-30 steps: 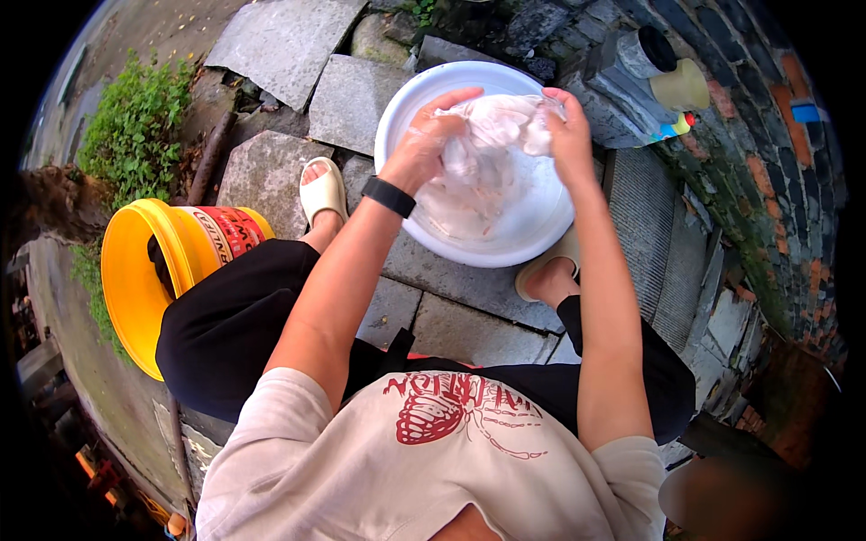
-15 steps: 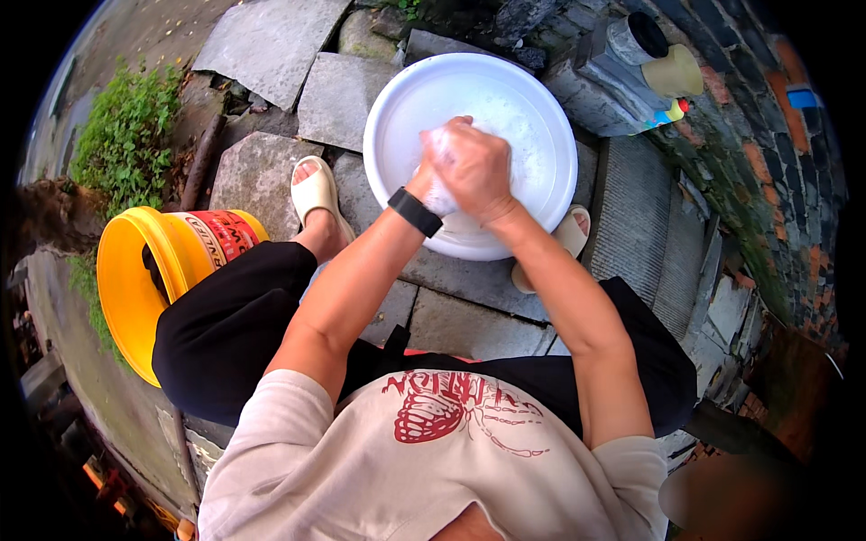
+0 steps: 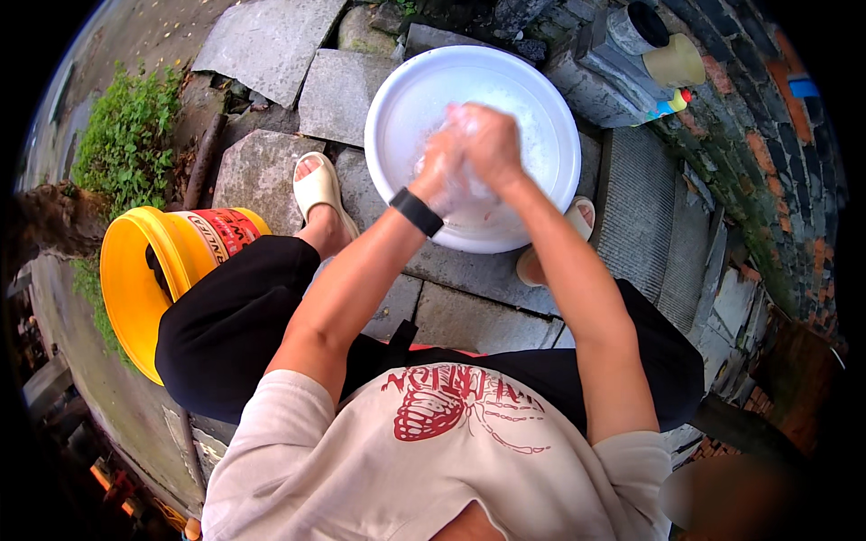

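A round white basin (image 3: 382, 135) stands on the paving between my feet, with foamy water in it. Over the basin my left hand (image 3: 442, 164), with a black band (image 3: 416, 212) on its wrist, is closed and pressed against my right hand. My right hand (image 3: 492, 149) is curled over the fingers of the left. Pale, sudsy stuff shows around the hands, blurred by motion; what they grip is too hidden to name.
A yellow bucket (image 3: 185, 261) lies tipped beside my left knee, something dark in it. At the right, a dark-topped container (image 3: 639, 29), a tan container (image 3: 675, 61) and a colourful bottle (image 3: 669, 105) stand by a brick wall (image 3: 767, 162). Green plants (image 3: 126, 135) grow at the left.
Both hands have moved slightly up and to the right over the basin, still clasped together. The white, foamy bulk below them shows less clearly.
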### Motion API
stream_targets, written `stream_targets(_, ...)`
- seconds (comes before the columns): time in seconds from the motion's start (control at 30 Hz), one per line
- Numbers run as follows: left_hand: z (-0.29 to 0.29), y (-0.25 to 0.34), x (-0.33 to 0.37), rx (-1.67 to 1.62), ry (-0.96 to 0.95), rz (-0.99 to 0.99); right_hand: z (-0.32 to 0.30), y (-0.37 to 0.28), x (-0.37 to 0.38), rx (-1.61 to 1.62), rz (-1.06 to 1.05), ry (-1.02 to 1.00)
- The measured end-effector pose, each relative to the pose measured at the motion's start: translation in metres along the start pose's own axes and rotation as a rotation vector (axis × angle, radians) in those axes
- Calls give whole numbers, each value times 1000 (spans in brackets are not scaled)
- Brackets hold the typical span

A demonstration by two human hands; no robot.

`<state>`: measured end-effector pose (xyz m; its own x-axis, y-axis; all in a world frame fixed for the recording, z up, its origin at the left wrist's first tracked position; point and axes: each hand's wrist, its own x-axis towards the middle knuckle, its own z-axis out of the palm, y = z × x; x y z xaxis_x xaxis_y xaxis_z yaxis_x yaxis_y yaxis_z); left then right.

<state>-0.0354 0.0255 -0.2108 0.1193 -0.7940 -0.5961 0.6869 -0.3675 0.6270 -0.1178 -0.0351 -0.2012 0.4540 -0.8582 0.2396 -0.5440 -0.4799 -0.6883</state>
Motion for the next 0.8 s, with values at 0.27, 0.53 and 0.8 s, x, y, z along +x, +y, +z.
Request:
stream_targets(0.27, -45, -14, 36, -465, -368, 22, 12, -44, -8, 148, -256, 81)
stream_targets(0.53, -3, 88, 12, -120, -407, 158, -33, 47, 4, 675, 324, -433)
stream_targets(0.8, -31, 142, 56, 816, -227, 159, -64, 84, 18, 854, 447, -373)
